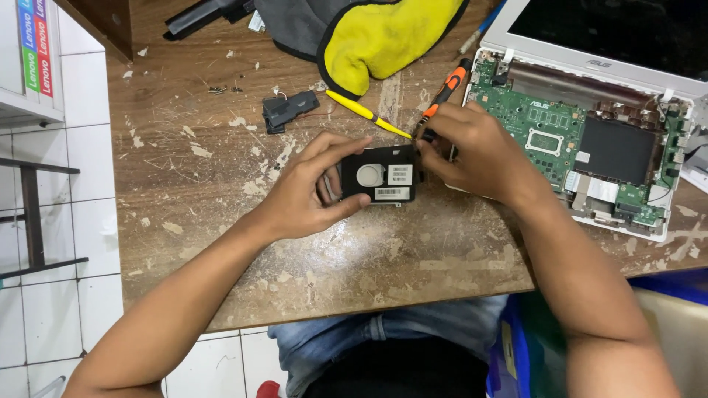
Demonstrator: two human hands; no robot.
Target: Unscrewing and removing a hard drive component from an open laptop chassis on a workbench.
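Observation:
My left hand (pixel 306 193) grips a small black drive (pixel 380 175) with white labels and a round silver disc, holding it just above the worn wooden table (pixel 221 243). My right hand (pixel 472 151) pinches the drive's right edge and also holds an orange-and-black screwdriver (pixel 446 90) whose handle sticks up past the fingers. An opened white laptop (pixel 590 140), its green circuit board exposed, lies right beside my right hand.
A yellow-handled screwdriver (pixel 365 113) lies just beyond the drive. A small black part with wires (pixel 287 109) sits to the upper left. A yellow and grey cloth (pixel 369 33) is at the table's far side. A few tiny screws (pixel 221 90) lie loose.

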